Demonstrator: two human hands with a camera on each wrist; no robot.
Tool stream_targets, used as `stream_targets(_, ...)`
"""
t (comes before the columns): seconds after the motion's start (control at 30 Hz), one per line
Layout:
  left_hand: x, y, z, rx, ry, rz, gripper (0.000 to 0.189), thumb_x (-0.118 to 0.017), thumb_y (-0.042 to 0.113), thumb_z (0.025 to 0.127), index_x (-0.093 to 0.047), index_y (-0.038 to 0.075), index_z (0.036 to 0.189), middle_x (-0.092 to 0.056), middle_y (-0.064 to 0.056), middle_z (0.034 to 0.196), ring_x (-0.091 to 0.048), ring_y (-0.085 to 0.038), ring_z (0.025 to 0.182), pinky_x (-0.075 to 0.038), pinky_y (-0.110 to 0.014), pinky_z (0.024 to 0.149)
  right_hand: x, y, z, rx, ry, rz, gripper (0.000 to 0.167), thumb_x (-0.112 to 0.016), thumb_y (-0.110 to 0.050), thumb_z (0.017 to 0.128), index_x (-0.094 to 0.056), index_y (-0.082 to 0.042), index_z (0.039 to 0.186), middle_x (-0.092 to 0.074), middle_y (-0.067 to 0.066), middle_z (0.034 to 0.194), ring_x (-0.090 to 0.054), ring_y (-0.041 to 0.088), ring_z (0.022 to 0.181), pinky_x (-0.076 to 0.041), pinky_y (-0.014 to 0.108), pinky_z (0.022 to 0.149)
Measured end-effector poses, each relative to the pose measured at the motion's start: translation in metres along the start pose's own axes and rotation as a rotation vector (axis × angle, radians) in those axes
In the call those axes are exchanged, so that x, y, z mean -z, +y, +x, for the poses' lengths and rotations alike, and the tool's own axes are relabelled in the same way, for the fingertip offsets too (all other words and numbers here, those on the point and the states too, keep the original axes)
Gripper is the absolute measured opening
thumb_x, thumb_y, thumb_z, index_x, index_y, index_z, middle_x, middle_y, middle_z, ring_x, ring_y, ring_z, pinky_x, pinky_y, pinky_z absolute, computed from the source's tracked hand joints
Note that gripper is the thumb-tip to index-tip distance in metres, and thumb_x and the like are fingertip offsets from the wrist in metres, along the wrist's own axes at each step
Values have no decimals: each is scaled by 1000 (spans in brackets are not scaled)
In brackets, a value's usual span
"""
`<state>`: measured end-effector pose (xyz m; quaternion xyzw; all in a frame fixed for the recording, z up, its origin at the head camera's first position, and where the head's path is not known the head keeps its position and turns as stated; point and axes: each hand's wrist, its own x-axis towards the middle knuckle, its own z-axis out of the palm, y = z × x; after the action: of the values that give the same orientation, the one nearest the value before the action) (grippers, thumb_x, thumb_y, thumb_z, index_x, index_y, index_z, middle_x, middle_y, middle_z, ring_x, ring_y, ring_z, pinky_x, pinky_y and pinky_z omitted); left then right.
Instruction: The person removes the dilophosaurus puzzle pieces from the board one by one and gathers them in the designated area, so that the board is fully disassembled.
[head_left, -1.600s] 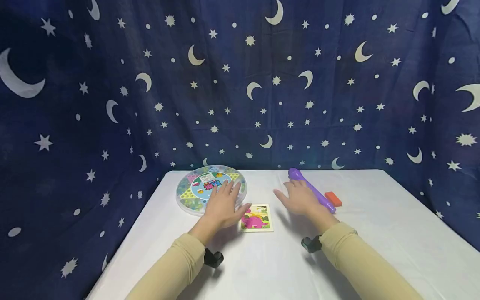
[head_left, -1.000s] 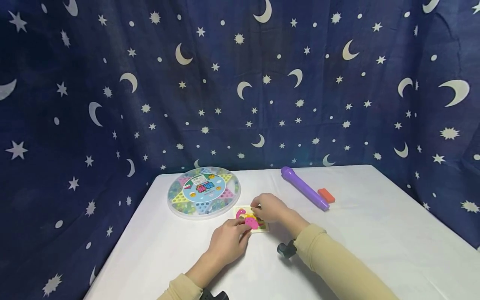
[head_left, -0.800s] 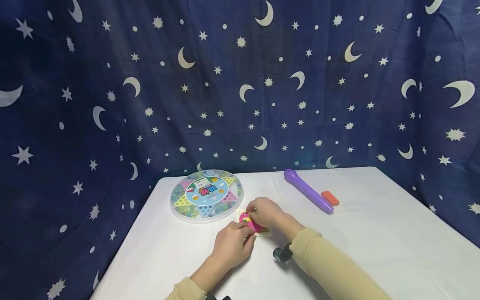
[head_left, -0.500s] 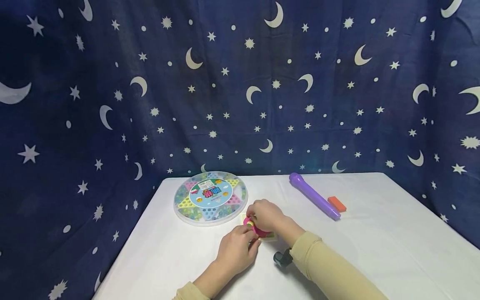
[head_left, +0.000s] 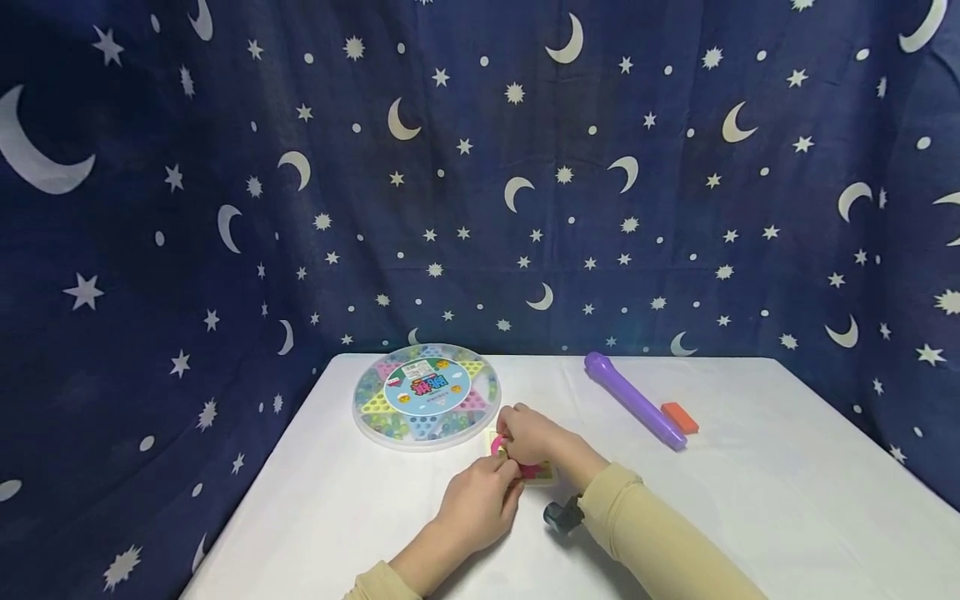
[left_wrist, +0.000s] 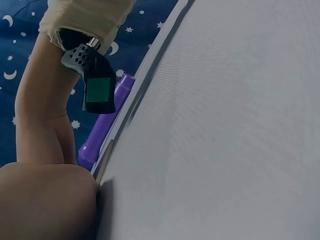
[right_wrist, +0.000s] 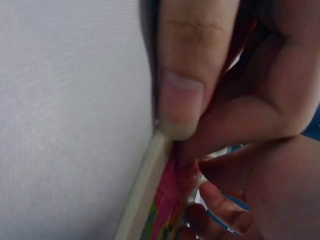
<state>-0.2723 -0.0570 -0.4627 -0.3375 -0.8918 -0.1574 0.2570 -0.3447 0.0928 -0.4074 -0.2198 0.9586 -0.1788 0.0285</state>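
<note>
Between both hands on the white tabletop lies a small square jigsaw puzzle (head_left: 547,475), cream-framed with a pink dinosaur picture, mostly covered. My left hand (head_left: 480,502) holds its near left edge. In the right wrist view the left thumb (right_wrist: 181,102) presses the pale rim (right_wrist: 145,187), with a finger on the pink surface. From the right, my right hand (head_left: 531,437) curls its fingers down onto the upper part and grips there; which piece it has is hidden. The left wrist view shows only the back of my left hand (left_wrist: 47,202) and the right wrist behind.
Behind the left hand lies a round clear marble board-game case (head_left: 427,398). A purple toy microphone (head_left: 633,402) and an orange-red block (head_left: 679,417) lie to the right. A dark starry curtain (head_left: 480,208) stands behind the table.
Both hands came down from hovering apart onto the puzzle, the left to its near edge, the right over its top. The right fingers then shifted leftward across it. The head view shifted slightly.
</note>
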Motion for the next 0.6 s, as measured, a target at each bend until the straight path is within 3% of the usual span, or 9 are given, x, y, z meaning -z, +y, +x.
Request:
stream_targets(0.27, 2, 5, 0, -12, -32, 61, 16, -69, 23, 96, -73, 10, 104, -67, 2, 96, -67, -15, 89, -57, -30, 68, -1, 5, -1, -8, 14, 49, 15, -71, -8, 94, -58, -9, 101, -50, 2, 91, -52, 17, 81, -50, 40, 80)
stream_targets(0.47, 4, 3, 0, -18, -27, 78, 15, -68, 23, 96, -76, 11, 103, -69, 0, 103, -67, -16, 93, -58, -31, 73, -2, 6, 2, -12, 14, 77, 17, -72, -10, 95, -58, -8, 105, -52, 1, 91, -53, 18, 83, -51, 40, 84)
stream_targets(0.6, 4, 2, 0, -7, -47, 76, 21, -67, 24, 97, -76, 11, 111, -70, -2, 111, -68, -18, 100, -59, -33, 78, -4, 9, 5, -2, 36, 76, 19, -72, -10, 95, -61, -7, 111, -56, 2, 94, -57, 19, 87, -52, 40, 87)
